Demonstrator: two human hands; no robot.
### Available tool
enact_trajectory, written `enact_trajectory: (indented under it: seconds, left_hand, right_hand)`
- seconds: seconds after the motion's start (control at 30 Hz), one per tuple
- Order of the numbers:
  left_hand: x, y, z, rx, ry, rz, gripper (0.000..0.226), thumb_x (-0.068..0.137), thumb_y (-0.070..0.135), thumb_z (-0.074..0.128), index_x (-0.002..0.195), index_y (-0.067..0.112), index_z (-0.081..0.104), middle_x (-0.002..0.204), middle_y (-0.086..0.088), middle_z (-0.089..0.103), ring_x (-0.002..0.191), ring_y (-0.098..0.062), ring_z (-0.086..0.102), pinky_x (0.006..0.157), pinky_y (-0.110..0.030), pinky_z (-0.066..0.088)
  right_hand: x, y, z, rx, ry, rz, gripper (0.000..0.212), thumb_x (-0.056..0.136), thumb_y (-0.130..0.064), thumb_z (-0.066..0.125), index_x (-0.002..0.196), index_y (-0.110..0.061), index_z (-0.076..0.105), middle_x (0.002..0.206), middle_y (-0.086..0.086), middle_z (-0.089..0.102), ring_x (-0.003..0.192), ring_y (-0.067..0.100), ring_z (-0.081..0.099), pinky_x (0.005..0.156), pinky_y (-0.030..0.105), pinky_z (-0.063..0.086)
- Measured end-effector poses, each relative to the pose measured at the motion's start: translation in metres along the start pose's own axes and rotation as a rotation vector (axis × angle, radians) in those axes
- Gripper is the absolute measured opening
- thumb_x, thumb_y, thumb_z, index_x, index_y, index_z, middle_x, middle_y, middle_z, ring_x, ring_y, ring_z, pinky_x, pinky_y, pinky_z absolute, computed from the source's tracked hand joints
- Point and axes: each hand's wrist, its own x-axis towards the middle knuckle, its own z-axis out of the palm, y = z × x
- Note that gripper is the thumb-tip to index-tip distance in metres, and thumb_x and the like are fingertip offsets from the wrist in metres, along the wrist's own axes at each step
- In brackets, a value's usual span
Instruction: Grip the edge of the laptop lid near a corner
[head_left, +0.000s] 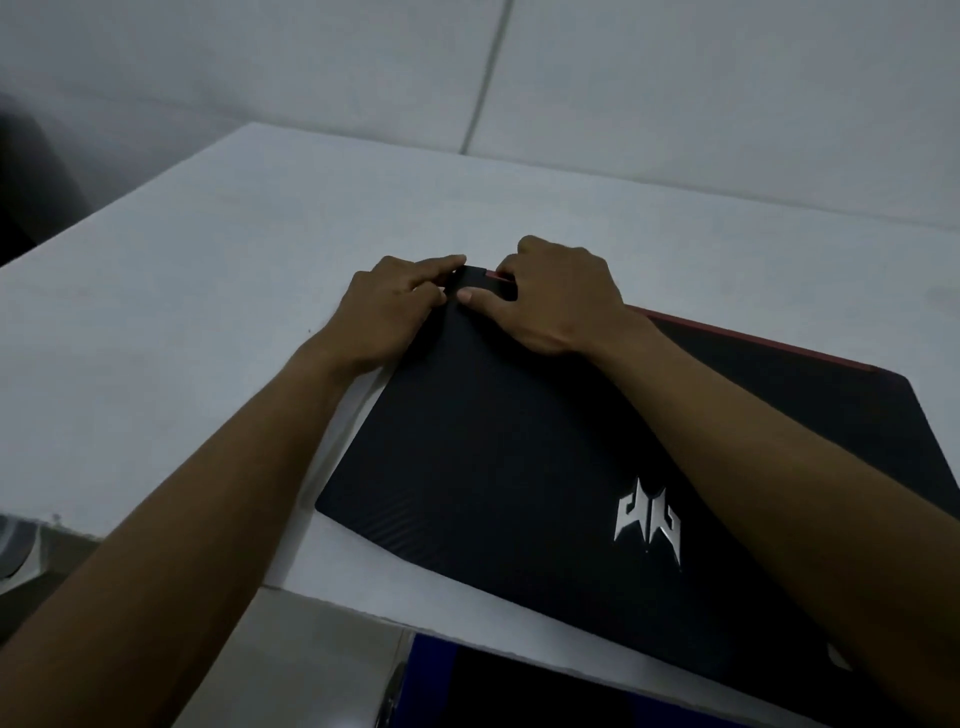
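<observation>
Fingers (441, 262): both hands curl round the far left corner of the laptop, pinching it.
Table (182, 260): big, flat, white.
Laptop (519, 441): closed, black, finely ribbed lid, lying on the table's near edge.
Left hand (387, 306): at the corner.
Right hand (558, 299): thumb flat on lid.
Logo (648, 525): small, shiny, silver.

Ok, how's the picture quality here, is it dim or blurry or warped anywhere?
Head view: dim, bluish light with soft noise; the black laptop lid loses detail in the dark, though its silver logo catches light; wide-angle bending curves the white table edges; both hands, left and right, are fairly sharp, with no strong glare.
</observation>
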Motion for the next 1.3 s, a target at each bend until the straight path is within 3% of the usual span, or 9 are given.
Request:
enact_trajectory:
  seconds: [0.17,0.37,0.6,0.73,0.87,1.1,1.3]
  left_hand:
    - [0.0,0.0,0.002,0.014,-0.008,0.021,0.063,0.083,0.028,0.034,0.143,0.028,0.053,0.149,0.002,0.053,0.135,-0.017,0.048,0.112,-0.033,0.034]
    - [-0.001,-0.005,0.004,-0.017,0.031,0.051,0.038,0.09,0.039,0.05,0.124,0.03,0.062,0.122,0.006,0.065,0.117,-0.015,0.057,0.102,-0.037,0.042]
    - [-0.002,-0.009,0.006,-0.028,0.056,0.096,0.033,0.09,0.04,0.054,0.119,0.028,0.062,0.119,0.006,0.066,0.111,-0.012,0.057,0.087,-0.019,0.039]
    - [-0.003,-0.008,0.007,-0.061,0.108,0.117,0.028,0.09,0.037,0.058,0.112,0.021,0.065,0.108,0.008,0.068,0.106,-0.01,0.06,0.083,-0.016,0.039]
    - [-0.004,-0.008,0.008,-0.064,0.144,0.119,0.023,0.09,0.034,0.061,0.105,0.019,0.066,0.094,0.014,0.067,0.091,0.006,0.059,0.073,-0.007,0.037]
    - [-0.004,-0.009,0.008,-0.057,0.181,0.133,0.024,0.087,0.037,0.061,0.101,0.018,0.067,0.091,0.012,0.067,0.083,0.005,0.058,0.072,-0.016,0.039]
    - [-0.005,-0.009,0.008,-0.041,0.201,0.159,0.019,0.087,0.032,0.063,0.096,0.015,0.067,0.084,0.014,0.064,0.077,0.011,0.056,0.07,-0.012,0.039]
  right_hand:
    - [0.0,0.0,0.001,0.005,0.024,-0.005,0.072,0.085,-0.079,0.036,0.096,-0.018,0.071,0.087,-0.004,0.05,0.077,0.021,0.052,0.07,0.034,0.033]
    - [-0.005,-0.002,0.003,0.019,0.036,-0.05,0.071,0.085,-0.08,0.035,0.085,-0.017,0.068,0.078,-0.006,0.043,0.071,0.02,0.05,0.065,0.032,0.029]
    - [-0.008,-0.003,0.002,0.019,0.045,-0.074,0.067,0.086,-0.079,0.037,0.081,-0.018,0.064,0.079,-0.005,0.044,0.072,0.021,0.05,0.066,0.032,0.029]
    - [-0.01,-0.005,0.002,0.019,0.046,-0.097,0.065,0.085,-0.079,0.038,0.082,-0.019,0.064,0.082,-0.005,0.047,0.072,0.021,0.05,0.068,0.033,0.031]
    - [-0.012,-0.007,0.002,0.022,0.053,-0.108,0.07,0.084,-0.08,0.037,0.091,-0.019,0.07,0.087,-0.004,0.051,0.075,0.021,0.052,0.069,0.033,0.032]
    - [-0.014,-0.009,0.001,0.024,0.059,-0.109,0.073,0.084,-0.08,0.037,0.097,-0.018,0.073,0.09,-0.003,0.055,0.077,0.021,0.054,0.069,0.033,0.033]
    - [-0.017,-0.011,0.001,0.028,0.059,-0.109,0.073,0.083,-0.08,0.038,0.098,-0.018,0.074,0.09,-0.003,0.057,0.075,0.02,0.053,0.068,0.033,0.032]
